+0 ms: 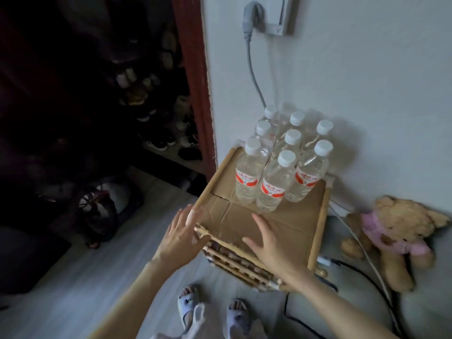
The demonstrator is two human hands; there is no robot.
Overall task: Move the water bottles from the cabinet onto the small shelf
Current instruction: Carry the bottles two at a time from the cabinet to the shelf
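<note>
still, our spread, empty fingers point(193, 214) could nudge the small shelf point(318, 221), toppling the water bottles point(271, 182) (crowded just beyond them).

I see a teddy bear point(396, 238) in a pink top slumped on the floor, right. Grey cable point(252, 69) runs down the far wall from a plug. Shoes point(159, 143) piled in the dark doorway, left.

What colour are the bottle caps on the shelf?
White caps on the clear plastic water bottles, head view.
</note>
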